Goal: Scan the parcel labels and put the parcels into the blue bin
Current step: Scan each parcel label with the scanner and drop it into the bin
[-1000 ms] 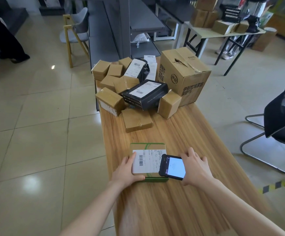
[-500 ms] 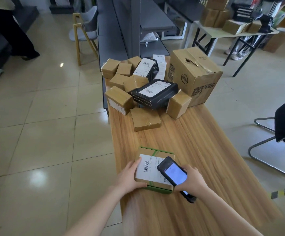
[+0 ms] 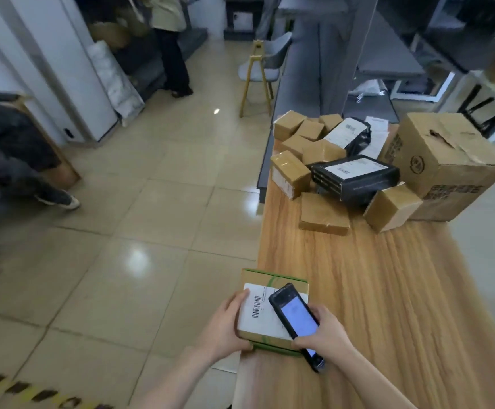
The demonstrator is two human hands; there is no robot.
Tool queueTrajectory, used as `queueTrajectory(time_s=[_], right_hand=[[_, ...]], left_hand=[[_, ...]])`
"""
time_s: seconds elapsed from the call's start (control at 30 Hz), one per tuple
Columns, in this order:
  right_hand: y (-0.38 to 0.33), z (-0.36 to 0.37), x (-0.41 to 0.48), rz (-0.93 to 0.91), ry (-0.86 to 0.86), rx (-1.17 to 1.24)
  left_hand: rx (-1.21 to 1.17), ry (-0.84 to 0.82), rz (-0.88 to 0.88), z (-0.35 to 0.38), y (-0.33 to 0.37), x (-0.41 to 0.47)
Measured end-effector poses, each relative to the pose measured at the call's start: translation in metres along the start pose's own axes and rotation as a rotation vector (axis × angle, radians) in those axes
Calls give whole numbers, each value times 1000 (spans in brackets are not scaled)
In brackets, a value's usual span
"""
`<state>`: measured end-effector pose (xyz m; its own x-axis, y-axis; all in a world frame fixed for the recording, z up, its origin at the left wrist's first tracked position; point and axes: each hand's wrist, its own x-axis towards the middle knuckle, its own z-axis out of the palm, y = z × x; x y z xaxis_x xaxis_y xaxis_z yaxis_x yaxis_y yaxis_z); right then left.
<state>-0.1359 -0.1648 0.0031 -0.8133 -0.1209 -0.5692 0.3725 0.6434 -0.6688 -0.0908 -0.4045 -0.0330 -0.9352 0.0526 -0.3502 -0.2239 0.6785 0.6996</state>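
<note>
A cardboard parcel with green tape and a white barcode label (image 3: 265,317) sticks out over the left edge of the wooden table (image 3: 388,290). My left hand (image 3: 225,329) grips its left side. My right hand (image 3: 324,335) holds a black handheld scanner (image 3: 295,315) with a lit screen, tilted over the label's right part. No blue bin is in view.
A heap of small brown parcels (image 3: 323,214), a black labelled box (image 3: 355,175) and a large carton (image 3: 444,169) fill the table's far end. To the left lie tiled floor, a seated person's legs (image 3: 19,160), a standing person (image 3: 172,54) and a chair (image 3: 264,66).
The parcel has slid left, out over the table's edge, with my left hand on it. The scanner has turned from flat beside the label to angled across it. The view has swung left.
</note>
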Motion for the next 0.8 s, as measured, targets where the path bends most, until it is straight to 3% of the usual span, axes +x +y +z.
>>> queueTrajectory(time_s=[0.23, 0.53, 0.8], right_hand=[[-30, 73, -32, -254, -289, -124], [-65, 228, -135, -509, -743, -402], [-76, 354, -217, -597, -1032, -592]], left_hand=[[-101, 395, -245, 5, -36, -141], [-282, 808, -616, 50, -93, -356], [-420, 1035, -852, 93, -145, -478]])
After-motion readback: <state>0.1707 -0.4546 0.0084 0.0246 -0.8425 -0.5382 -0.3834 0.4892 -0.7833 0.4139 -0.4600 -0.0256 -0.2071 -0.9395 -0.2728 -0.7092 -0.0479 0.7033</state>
